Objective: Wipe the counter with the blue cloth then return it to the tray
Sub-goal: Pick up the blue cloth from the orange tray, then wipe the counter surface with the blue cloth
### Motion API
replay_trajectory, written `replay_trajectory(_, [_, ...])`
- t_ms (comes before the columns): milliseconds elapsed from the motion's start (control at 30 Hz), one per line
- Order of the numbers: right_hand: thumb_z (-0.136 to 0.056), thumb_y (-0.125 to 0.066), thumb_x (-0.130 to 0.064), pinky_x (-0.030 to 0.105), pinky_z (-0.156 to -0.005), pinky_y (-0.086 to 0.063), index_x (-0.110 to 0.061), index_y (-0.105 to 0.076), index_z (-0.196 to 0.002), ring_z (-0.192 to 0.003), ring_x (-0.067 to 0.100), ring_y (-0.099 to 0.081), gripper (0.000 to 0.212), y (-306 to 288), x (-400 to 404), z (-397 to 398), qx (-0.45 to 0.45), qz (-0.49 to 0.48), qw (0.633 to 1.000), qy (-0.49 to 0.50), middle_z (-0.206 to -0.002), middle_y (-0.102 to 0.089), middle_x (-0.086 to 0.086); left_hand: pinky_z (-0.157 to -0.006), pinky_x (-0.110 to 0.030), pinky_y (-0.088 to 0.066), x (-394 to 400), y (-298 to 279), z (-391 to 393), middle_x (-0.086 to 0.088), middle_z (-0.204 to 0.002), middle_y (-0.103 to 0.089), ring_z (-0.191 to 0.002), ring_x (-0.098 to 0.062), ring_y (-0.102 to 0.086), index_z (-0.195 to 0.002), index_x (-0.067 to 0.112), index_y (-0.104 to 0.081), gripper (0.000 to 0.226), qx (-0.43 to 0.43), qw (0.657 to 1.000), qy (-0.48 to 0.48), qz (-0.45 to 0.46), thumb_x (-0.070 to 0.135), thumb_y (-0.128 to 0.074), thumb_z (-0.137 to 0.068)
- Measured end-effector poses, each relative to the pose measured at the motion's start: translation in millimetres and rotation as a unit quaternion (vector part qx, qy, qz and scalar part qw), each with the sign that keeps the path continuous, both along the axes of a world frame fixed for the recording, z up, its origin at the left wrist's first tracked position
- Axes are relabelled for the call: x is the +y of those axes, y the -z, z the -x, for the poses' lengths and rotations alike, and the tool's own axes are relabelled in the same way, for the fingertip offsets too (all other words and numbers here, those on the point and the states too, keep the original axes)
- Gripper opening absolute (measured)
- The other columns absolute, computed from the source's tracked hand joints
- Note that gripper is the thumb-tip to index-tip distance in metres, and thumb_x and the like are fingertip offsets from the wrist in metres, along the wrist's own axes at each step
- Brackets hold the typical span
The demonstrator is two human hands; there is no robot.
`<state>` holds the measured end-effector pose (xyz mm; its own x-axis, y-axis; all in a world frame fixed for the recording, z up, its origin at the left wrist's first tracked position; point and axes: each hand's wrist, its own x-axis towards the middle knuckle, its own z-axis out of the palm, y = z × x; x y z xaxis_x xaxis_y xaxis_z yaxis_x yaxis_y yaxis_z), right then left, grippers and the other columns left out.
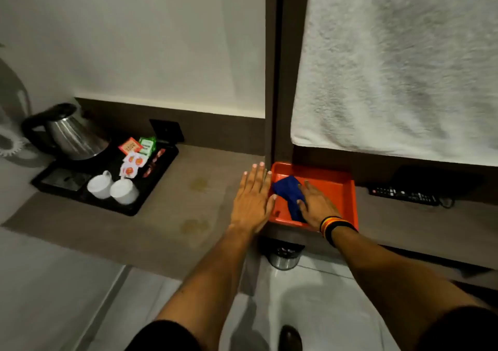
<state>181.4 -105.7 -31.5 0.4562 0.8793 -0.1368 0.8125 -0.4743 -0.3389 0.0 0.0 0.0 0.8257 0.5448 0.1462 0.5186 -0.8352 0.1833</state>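
Note:
A crumpled blue cloth lies in the left part of an orange tray, which sits on the brown counter near its front edge. My right hand, with bands on the wrist, is inside the tray and rests on the cloth's right side, with thumb and fingers closed on it. My left hand lies flat and open on the counter, its fingers against the tray's left rim. Two yellowish stains mark the counter left of that hand.
A black tray at the left holds a steel kettle, two white cups and sachets. A remote lies right of the orange tray. A white towel hangs above it, beside a dark post. A bin stands under the counter.

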Motion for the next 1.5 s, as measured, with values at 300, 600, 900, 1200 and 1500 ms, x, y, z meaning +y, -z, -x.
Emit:
replay_trajectory(300, [-0.105,-0.042,-0.031,0.046,-0.125,-0.014,-0.020,-0.008,-0.161,-0.157,0.026,-0.001,0.066,73.0,58.6,-34.4,0.043,0.110,0.992,-0.051,-0.170,0.000,0.004,-0.131,-0.046,0.001,12.5,74.0,-22.1,-0.011,-0.171,0.015,-0.158,-0.025,0.016,-0.162,0.014,0.007,0.069,0.070,0.992,-0.077,0.070,0.044,-0.024,-0.108])
replay_trajectory(600, [-0.096,-0.040,-0.001,0.052,-0.125,-0.005,-0.022,-0.004,-0.161,-0.156,0.028,0.003,0.077,116.9,73.5,-44.6,0.028,0.125,0.991,-0.043,-0.170,0.003,0.004,-0.130,-0.046,0.004,23.2,110.7,-30.0,-0.011,-0.171,0.014,-0.157,-0.025,0.017,-0.160,0.011,0.011,0.077,0.120,0.978,-0.108,0.135,0.052,-0.025,-0.106])
replay_trajectory(900, [-0.080,-0.049,0.008,0.040,-0.106,-0.045,-0.017,-0.048,-0.147,-0.128,0.036,-0.058,0.071,52.1,85.3,-43.0,0.055,-0.014,0.998,0.028,-0.141,-0.059,0.018,-0.130,-0.043,0.008,29.9,91.8,3.7,-0.010,-0.172,0.012,-0.157,-0.023,0.016,-0.161,0.012,0.006,0.073,0.055,0.982,-0.130,0.126,0.051,-0.024,-0.107])
replay_trajectory(1200, [-0.085,-0.050,0.007,0.039,-0.116,-0.036,-0.016,-0.047,-0.148,-0.136,0.033,-0.050,0.067,-14.7,87.6,109.3,0.084,-0.148,0.985,-0.025,-0.150,-0.051,0.014,-0.128,-0.042,0.012,54.8,47.3,147.0,-0.009,-0.170,0.016,-0.156,-0.023,0.018,-0.160,0.014,0.011,0.070,0.029,0.970,-0.209,0.117,0.050,-0.017,-0.106])
replay_trajectory(1500, [-0.103,-0.041,-0.027,0.050,-0.125,-0.012,-0.018,-0.021,-0.159,-0.156,0.030,-0.006,0.060,38.3,64.7,254.1,0.025,0.078,0.993,-0.086,-0.169,-0.007,0.006,-0.130,-0.045,0.005,70.0,88.2,282.0,-0.015,-0.171,0.011,-0.158,-0.028,0.011,-0.160,0.007,0.008,0.073,0.093,0.948,-0.252,0.173,0.048,-0.022,-0.107])
